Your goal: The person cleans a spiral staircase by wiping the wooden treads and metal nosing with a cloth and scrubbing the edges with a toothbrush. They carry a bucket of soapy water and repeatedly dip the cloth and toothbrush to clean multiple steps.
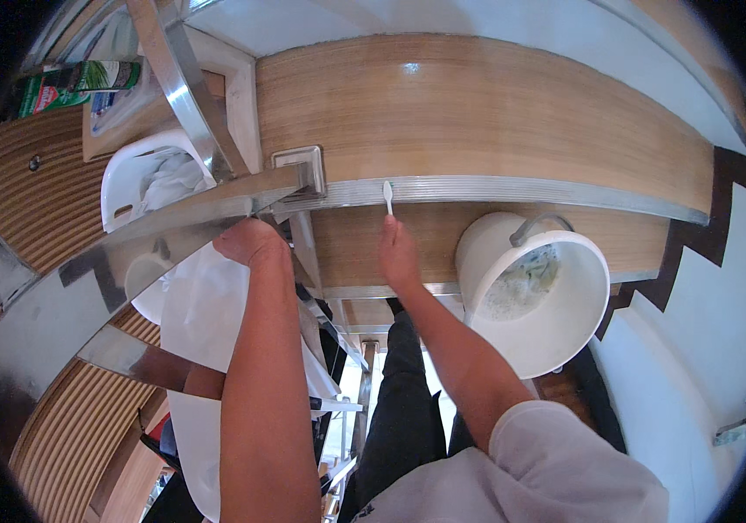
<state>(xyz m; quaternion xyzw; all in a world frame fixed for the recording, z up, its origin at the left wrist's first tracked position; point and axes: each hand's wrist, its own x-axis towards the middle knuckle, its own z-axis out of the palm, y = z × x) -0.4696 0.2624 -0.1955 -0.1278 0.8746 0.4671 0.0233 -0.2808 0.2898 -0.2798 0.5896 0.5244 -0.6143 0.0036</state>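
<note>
In my right hand (400,256) is a white toothbrush (389,199), held by its handle. Its head lies against the ribbed metal nosing (477,189) along the edge of a wood-patterned stair step (464,104). My left hand (252,240) is at the lower edge of a shiny metal railing (177,225) and appears to grip it; its fingers are mostly hidden. Right of my right hand, a white bucket (592,320) with a grey handle holds foamy water and something greenish.
Beyond the railing stands a white plastic basket (115,176) with white cloth or bags inside. Green packets (53,91) lie at the upper left. A white sheet or cloth (196,327) hangs beneath my left arm. Lower steps (373,248) continue below, beside a white wall (693,314) with brown stepped trim.
</note>
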